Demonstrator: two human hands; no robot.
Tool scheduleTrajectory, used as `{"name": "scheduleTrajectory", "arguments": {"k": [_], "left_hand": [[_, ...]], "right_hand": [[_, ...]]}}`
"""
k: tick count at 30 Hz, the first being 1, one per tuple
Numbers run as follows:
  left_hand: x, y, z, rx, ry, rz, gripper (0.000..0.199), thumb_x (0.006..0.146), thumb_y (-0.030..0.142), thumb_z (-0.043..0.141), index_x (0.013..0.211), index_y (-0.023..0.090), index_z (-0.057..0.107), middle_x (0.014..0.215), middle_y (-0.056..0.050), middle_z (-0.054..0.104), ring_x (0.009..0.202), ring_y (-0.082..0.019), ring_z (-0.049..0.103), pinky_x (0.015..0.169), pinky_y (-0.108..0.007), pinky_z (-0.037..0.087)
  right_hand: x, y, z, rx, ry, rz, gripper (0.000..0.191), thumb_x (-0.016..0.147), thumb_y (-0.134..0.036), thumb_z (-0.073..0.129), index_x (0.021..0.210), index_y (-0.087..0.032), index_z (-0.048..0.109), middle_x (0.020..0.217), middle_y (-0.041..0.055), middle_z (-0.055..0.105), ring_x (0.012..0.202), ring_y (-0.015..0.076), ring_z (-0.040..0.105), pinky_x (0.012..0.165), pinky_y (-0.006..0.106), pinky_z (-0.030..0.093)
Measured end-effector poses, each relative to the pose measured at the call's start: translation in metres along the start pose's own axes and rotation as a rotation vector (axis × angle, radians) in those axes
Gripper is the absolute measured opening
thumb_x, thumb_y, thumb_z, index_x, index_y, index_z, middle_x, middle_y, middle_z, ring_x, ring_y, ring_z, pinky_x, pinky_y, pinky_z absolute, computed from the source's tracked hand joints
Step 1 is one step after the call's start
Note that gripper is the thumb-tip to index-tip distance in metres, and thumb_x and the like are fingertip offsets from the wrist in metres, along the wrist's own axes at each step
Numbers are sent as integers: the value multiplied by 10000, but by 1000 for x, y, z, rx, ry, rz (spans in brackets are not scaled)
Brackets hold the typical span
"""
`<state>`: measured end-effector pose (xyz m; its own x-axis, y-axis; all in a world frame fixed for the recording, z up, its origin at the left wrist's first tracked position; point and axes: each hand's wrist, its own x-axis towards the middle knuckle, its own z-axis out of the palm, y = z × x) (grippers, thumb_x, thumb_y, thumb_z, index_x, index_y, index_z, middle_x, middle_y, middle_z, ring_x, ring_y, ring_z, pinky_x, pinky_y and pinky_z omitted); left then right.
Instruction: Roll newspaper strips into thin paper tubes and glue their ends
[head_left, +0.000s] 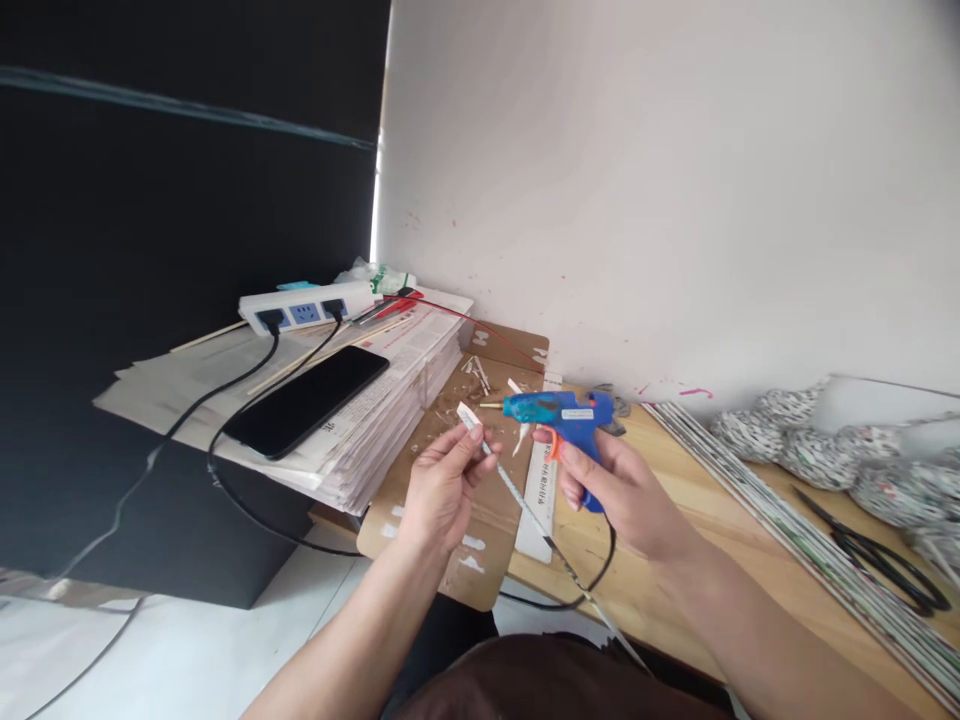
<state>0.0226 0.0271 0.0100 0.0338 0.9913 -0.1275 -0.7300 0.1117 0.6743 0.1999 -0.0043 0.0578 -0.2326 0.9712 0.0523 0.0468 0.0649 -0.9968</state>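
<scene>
While the right hand [619, 485] grips the blue glue gun [574, 415], with its orange trigger and brass-coloured nozzle, at the right side of the cardboard [496, 525], the left hand [442, 480] pinches a slim, speckled paper stick [527, 507] near its white, flattened end above the cardboard.

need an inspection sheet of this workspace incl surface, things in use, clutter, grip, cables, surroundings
Surface: wooden tabletop; cardboard carries scraps and whitish patches
Job's things: blue glue gun, thin paper stick
Clutter: phone and power strip on newspaper stack; scissors beside paper rods
Grip: left hand pinches stick near its end; right hand holds gun, nozzle close to that end
Cables: two plugged into strip; black cable loops below gun
Surroundings: pale wall with pinkish marks, dark panel at left
</scene>
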Motion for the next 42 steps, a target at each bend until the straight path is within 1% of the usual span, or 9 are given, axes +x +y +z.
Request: {"name": "scheduleTrajectory", "arguments": {"k": [2, 6, 9, 12, 15, 21, 26, 30, 42], "left_hand": [[1, 0, 3, -3, 1, 19, 203, 673, 185, 758, 848, 105, 693, 798, -49, 670, 711, -111, 653, 643, -175, 556], [1, -5, 8, 5, 13, 41, 221, 667, 189, 760, 862, 111, 694, 773, -24, 657, 639, -70, 606, 638, -184, 559], [-1, -7, 11, 26, -16, 39, 247, 674, 198, 756, 897, 114, 693, 807, -28, 657, 659, -68, 599, 656, -194, 561], [-3, -8, 13, 38, -25, 39, 256, 670, 204, 761, 901, 117, 697, 821, -33, 661, 680, -74, 606, 671, -197, 560], [-4, -8, 14, 46, -25, 37, 279, 666, 210, 765, 921, 119, 699, 839, -42, 667, 685, -75, 610, 670, -193, 557], [-5, -10, 14, 43, -32, 56, 243, 664, 206, 769, 881, 120, 701, 823, -34, 667, 693, -84, 625, 671, -201, 562], [-4, -11, 13, 46, -43, 51, 247, 665, 203, 769, 888, 124, 700, 842, -37, 672, 716, -92, 636, 670, -190, 559], [-5, -10, 12, 44, -40, 54, 243, 667, 191, 765, 891, 125, 698, 850, -34, 673, 726, -95, 641, 679, -194, 560], [-5, -8, 10, 30, -32, 41, 244, 666, 174, 764, 893, 122, 692, 843, -32, 678, 730, -102, 649, 678, -199, 560]], "right_hand": [[-11, -2, 0, -190, 17, -37, 211, 854, -406, 566, 843, -196, 556, 621, -7, 536, 556, 118, 514, 531, 244, 426], [-26, -1, 2, -495, 80, -40, 230, 849, -403, 565, 812, -177, 580, 615, 6, 566, 528, 126, 513, 473, 238, 395], [-30, 0, 3, -617, 126, -91, 236, 855, -399, 551, 883, -170, 600, 632, 11, 592, 537, 136, 532, 476, 237, 400], [-30, 1, 2, -697, 152, -138, 263, 861, -390, 541, 1004, -179, 604, 694, 23, 638, 574, 151, 571, 495, 242, 412], [-31, 1, 2, -744, 152, -161, 275, 868, -382, 531, 1055, -191, 597, 741, 33, 667, 617, 171, 607, 495, 245, 411], [-32, 1, 1, -791, 144, -224, 223, 883, -356, 514, 1027, -203, 589, 848, 46, 687, 733, 194, 642, 555, 256, 434], [-30, 1, 2, -808, 141, -245, 241, 886, -350, 510, 1068, -206, 575, 837, 45, 683, 700, 187, 636, 557, 257, 432], [-29, 1, 3, -812, 142, -245, 255, 888, -351, 509, 1095, -211, 560, 769, 26, 668, 633, 169, 614, 541, 251, 426], [-27, 2, 5, -910, 177, -258, 208, 885, -367, 505, 981, -194, 570, 682, 11, 635, 569, 152, 585, 538, 245, 403]]}}
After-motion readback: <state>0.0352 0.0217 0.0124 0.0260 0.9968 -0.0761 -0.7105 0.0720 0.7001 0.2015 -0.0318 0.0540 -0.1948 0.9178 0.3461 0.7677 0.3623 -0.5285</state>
